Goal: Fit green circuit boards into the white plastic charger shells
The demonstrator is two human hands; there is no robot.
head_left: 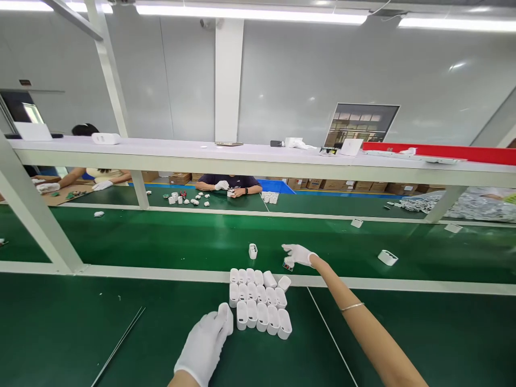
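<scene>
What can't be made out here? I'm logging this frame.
Head view only:
- Part under the right hand: too small, glove covers it.
- White shell in the left hand: its near side hidden by fingers.
- Far workers' faces: blocked by the shelf.

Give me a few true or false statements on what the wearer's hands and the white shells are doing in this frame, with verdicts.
1. The left hand holds a white shell. True.
2. The right hand rests on the near table. False: it reaches out over the green belt.
3. Both hands wear white gloves. True.
4. The cluster of shells sits on the belt. False: it stands on the near table.
5. A lone shell stands on the belt. True.
</scene>
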